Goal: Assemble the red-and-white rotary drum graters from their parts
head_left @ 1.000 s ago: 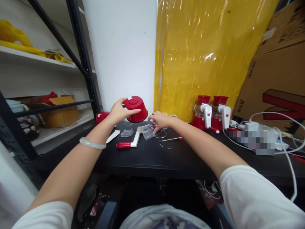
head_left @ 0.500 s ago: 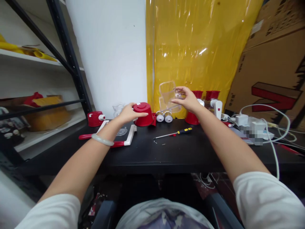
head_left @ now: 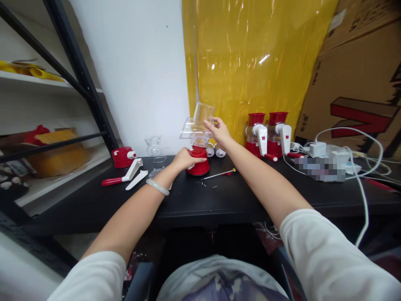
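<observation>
My left hand [head_left: 184,161] is closed on a red rotary grater base [head_left: 199,168] that stands on the black table [head_left: 188,205]. With its thumb and fingers, my right hand [head_left: 219,131] grips a clear plastic grater housing [head_left: 189,129]. The housing sits over the top of the base; whether it is seated cannot be made out. Two drums with white ends [head_left: 220,153] lie behind, partly hidden by my right hand. A screwdriver [head_left: 217,174] with a yellow tip lies in front, part of it behind my right forearm. Small pins or screws [head_left: 204,184] lie nearby.
Left on the table are a red base [head_left: 122,157], a crank handle [head_left: 112,181], a white arm piece [head_left: 137,180] and clear housing parts [head_left: 154,146]. Two assembled red graters [head_left: 257,148] stand at right, near white cables and chargers [head_left: 318,148].
The red base has turned upright and come down onto the table. My right hand has moved left, bringing the clear housing over it. My view has shifted slightly.
</observation>
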A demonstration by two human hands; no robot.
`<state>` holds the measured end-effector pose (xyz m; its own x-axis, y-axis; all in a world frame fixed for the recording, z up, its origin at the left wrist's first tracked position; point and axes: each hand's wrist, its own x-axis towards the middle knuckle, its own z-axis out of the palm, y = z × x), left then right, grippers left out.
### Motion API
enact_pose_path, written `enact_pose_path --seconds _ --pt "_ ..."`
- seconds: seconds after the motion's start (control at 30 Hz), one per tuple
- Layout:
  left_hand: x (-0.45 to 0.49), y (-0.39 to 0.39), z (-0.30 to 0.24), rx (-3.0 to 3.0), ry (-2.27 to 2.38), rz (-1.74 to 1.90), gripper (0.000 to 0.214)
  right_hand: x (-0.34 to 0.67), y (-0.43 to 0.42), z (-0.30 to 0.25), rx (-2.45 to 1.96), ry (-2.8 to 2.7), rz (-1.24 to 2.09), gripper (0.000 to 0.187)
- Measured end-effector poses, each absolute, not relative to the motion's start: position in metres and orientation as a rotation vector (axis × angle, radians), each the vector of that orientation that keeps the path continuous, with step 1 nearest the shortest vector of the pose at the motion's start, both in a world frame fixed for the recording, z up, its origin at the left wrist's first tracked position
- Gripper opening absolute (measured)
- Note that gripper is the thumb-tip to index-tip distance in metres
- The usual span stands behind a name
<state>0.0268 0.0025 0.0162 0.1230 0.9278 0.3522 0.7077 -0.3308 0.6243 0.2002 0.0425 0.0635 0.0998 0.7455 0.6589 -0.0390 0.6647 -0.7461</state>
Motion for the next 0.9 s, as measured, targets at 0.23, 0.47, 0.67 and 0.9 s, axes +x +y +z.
enact_pose_path --seconds 0.23,0.47,0.67,0.9 --pt "0.028 0.001 0.006 2.255 1.304 1.069 0.060 0.186 0.039 0.050 -0.820 -1.403 0.566 0.066" --pt "0.029 0.003 0.005 2.084 1.527 1.420 0.077 0.180 0.032 0.056 -0.889 -1.422 0.400 0.061" --pt "0.033 0.007 0.001 1.972 1.531 1.624 0.073 0.168 0.024 0.061 -1.021 -1.398 0.291 0.064" --pt "0.024 0.005 0.005 2.096 1.591 1.444 0.058 0.170 0.029 0.067 -0.984 -1.497 0.258 0.078"
